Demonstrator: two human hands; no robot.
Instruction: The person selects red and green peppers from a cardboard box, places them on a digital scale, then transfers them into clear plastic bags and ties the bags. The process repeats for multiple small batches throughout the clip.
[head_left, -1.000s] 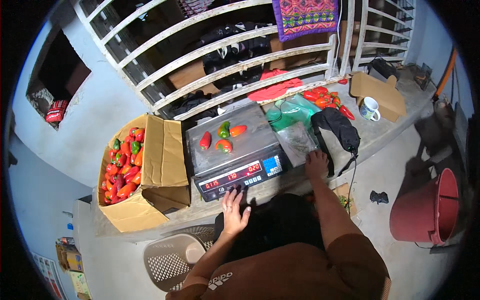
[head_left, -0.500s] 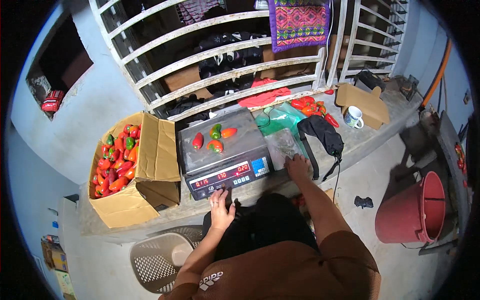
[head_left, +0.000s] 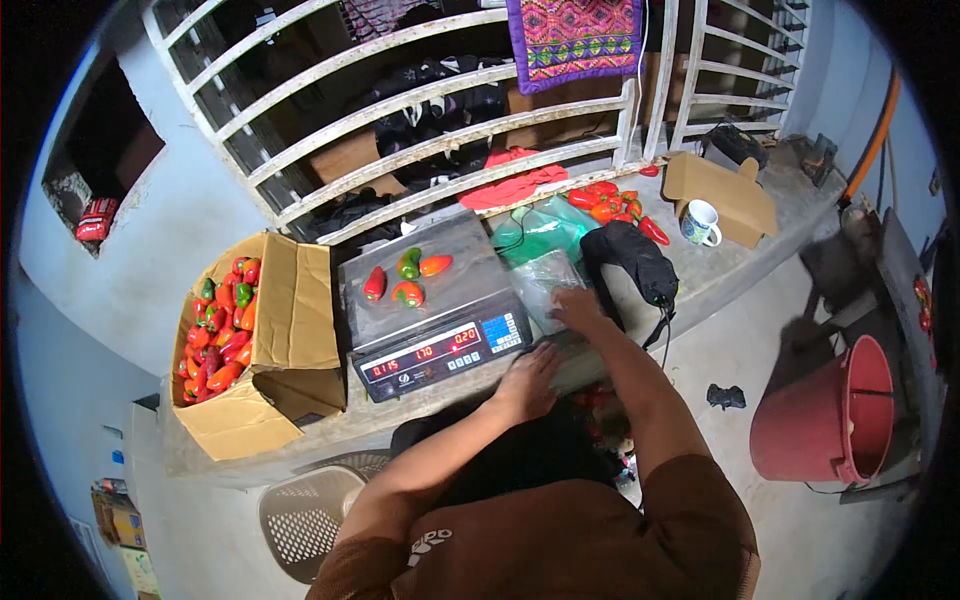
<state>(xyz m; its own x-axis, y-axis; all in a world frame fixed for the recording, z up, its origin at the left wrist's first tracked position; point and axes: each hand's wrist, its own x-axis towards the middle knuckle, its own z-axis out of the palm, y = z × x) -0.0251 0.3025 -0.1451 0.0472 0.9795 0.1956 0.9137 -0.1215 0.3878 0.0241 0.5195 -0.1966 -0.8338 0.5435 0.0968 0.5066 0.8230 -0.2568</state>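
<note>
A clear plastic bag [head_left: 548, 290] is seen just right of the frame's centre, lying on the concrete ledge [head_left: 720, 275] beside the digital scale [head_left: 430, 305]. The right hand [head_left: 578, 308] is laid on the lower edge of this bag, fingers bent down onto the plastic; whether the bag is pinched or merely pressed cannot be told from this height. The left hand [head_left: 527, 381] is placed below it, at the front edge of the ledge just right of the scale's lit display, palm down and fingers spread flat over what appears to be more clear plastic, though that patch is blurred.

Four peppers [head_left: 407, 278], red, green and orange, are seen on the scale's steel platform, above the display. To the left of the frame an open cardboard box [head_left: 290, 330] is set against the scale, filled along its left side with red and green peppers. Above the bag a green plastic bag [head_left: 540, 228] is spread, and to its right a black bag [head_left: 632, 262] is lying, touching the clear one. Further toward the upper right, loose red peppers [head_left: 612, 205], a white mug [head_left: 702, 222] and a flattened cardboard piece [head_left: 725, 190] are found on the ledge. A red bucket [head_left: 825, 425] is standing on the floor at the right, and a pale plastic basket [head_left: 305, 515] is seen at the lower left.
</note>
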